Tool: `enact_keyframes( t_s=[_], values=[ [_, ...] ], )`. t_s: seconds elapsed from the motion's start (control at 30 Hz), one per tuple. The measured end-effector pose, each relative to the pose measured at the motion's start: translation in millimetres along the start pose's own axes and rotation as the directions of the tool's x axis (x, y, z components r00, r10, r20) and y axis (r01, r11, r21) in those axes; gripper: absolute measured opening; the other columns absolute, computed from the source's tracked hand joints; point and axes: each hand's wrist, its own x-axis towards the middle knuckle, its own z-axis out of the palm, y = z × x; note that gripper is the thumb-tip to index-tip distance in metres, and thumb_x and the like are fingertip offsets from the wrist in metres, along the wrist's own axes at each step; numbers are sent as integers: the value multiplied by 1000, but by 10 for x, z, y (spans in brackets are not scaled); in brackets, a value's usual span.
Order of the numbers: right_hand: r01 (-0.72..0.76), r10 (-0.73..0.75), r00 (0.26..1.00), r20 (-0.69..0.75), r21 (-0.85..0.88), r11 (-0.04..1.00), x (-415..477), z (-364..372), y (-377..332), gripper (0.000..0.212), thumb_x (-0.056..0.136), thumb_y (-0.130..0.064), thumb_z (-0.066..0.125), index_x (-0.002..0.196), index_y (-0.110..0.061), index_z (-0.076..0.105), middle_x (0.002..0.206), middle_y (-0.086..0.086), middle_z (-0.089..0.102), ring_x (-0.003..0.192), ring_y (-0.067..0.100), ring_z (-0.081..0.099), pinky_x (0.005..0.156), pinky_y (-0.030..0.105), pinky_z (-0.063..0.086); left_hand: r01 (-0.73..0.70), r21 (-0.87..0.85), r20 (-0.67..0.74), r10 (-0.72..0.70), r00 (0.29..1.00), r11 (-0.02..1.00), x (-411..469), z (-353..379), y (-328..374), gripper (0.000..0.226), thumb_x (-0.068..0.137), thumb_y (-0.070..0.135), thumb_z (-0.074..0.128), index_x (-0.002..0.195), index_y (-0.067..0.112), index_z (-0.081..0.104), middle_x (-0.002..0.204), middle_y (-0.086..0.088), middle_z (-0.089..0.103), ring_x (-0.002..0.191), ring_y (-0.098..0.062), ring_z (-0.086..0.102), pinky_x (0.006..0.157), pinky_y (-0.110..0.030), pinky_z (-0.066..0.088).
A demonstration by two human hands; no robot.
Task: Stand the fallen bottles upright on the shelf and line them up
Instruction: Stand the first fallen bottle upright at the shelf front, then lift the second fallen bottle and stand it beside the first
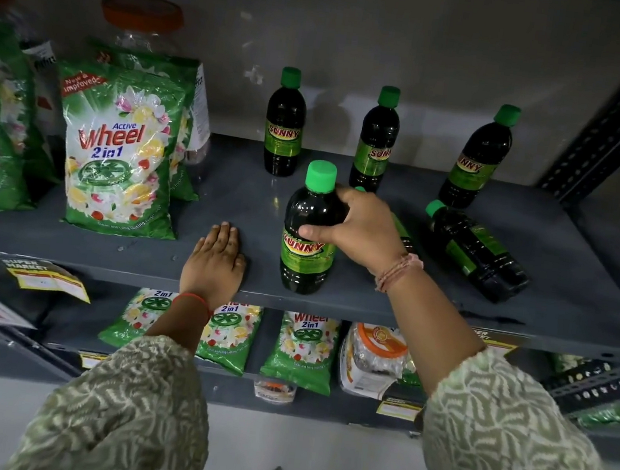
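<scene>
My right hand [363, 233] grips a dark bottle with a green cap and a SUNNY label [309, 211], which stands upright near the front edge of the grey shelf [227, 193]. My left hand [215, 258] lies flat on the shelf to the bottle's left, fingers together, holding nothing. Three like bottles stand upright along the back: left [284, 126], middle [376, 141], right [477, 161]. One bottle lies on its side at the right [474, 251]. Another fallen bottle [404, 232] is mostly hidden behind my right hand.
Green Wheel detergent bags [123, 149] and plastic jars with orange lids [141, 19] fill the shelf's left part. A dark perforated upright [619, 116] bounds the right side. The shelf below holds more bags [302, 351] and a jar [375, 356].
</scene>
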Motion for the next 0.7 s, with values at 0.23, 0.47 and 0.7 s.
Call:
enact_keyframes(
  t_s=[0.23,0.47,0.7],
  values=[
    [-87,94,995,-29,181,980,107,-286,111,85,73,-30,72,142,-16,25,150,8,31,136,23,31,106,25,27,38,-26,47,-36,998,999,56,-32,42,53,96,21,26,145,7,10,158,-11,6,146,-24,4,121,-38,6],
    [-404,456,890,-22,-504,764,679,-307,737,78,61,-66,66,119,-16,55,131,16,56,122,34,48,100,37,43,39,8,-22,-39,999,999,34,35,61,53,95,24,27,145,10,12,158,-9,9,146,-25,5,121,-39,7],
    [-380,264,867,-423,-220,898,773,-362,805,85,54,-59,74,111,0,51,117,20,59,111,36,54,89,39,48,34,12,-54,-33,998,999,48,57,55,53,95,23,29,144,11,15,157,-10,12,146,-26,8,120,-40,10]
  ],
)
